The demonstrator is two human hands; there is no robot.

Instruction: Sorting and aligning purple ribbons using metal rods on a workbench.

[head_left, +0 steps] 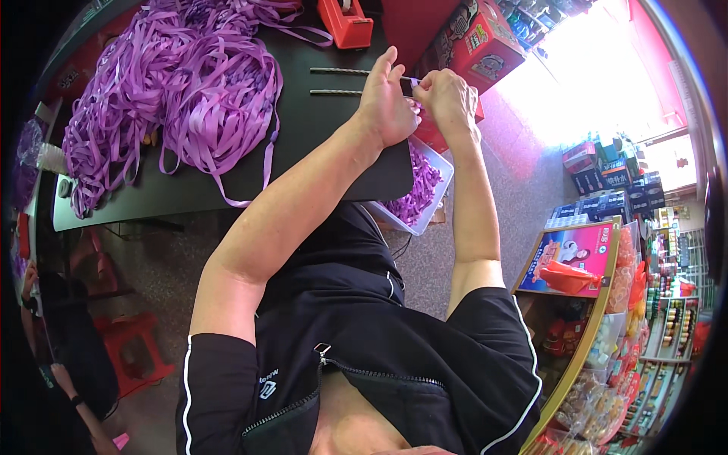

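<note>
Both hands are close together over the right end of the black table. Between the thumb and fingertips of my right hand (453, 102) is a small piece of purple ribbon (414, 83). My left hand (383, 106) is just left of it, its outer fingers raised and its thumb side bent in toward the ribbon; whatever that side grips is hidden. Two thin twisted metal rods (335, 92) run side by side from the left and pass behind my left hand. Below the hands, a translucent plastic tub (446, 180) holds many short purple ribbon pieces (413, 189).
A big heap of purple ribbon (182, 91) covers the left of the black table (318, 163). A red tape dispenser (347, 26) stands at its far edge. A red box (481, 45) is beyond my right hand. A red stool (135, 353) and another person's arm (76, 394) are lower left.
</note>
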